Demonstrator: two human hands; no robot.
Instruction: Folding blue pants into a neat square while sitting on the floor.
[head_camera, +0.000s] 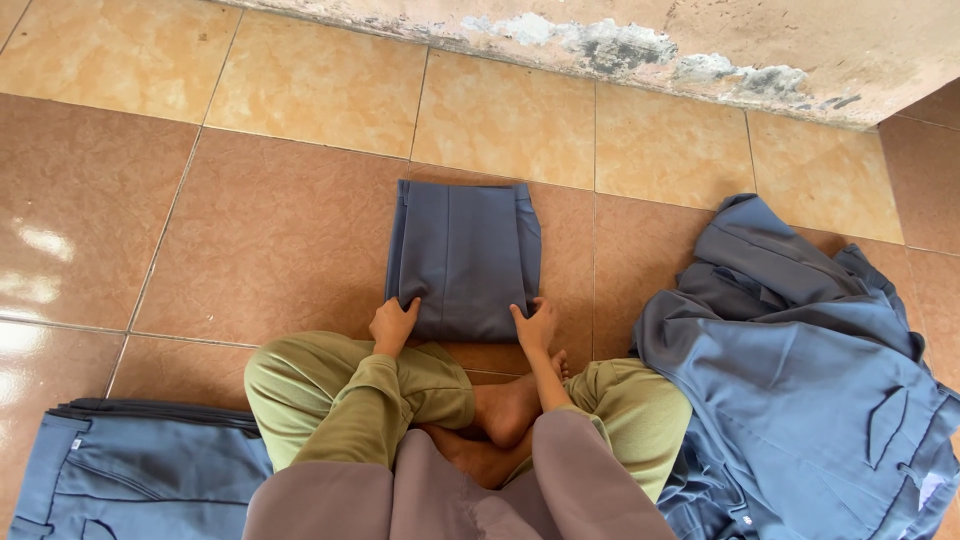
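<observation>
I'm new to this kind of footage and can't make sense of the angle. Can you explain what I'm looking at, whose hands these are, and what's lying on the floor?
There is no machine here: one camera is worn on a person's head and looks down, so you see their own body from above. The person sits cross-legged on a tiled floor, in olive trousers, with bare feet showing between the knees.

The left hand and the right hand each grip a near corner of a folded grey-blue garment that lies flat on the tiles in front of them.

To the person's right lies a loose heap of similar grey-blue clothes. To their left is a neat stack of folded ones. At the top runs a worn wall with peeling paint.
</observation>
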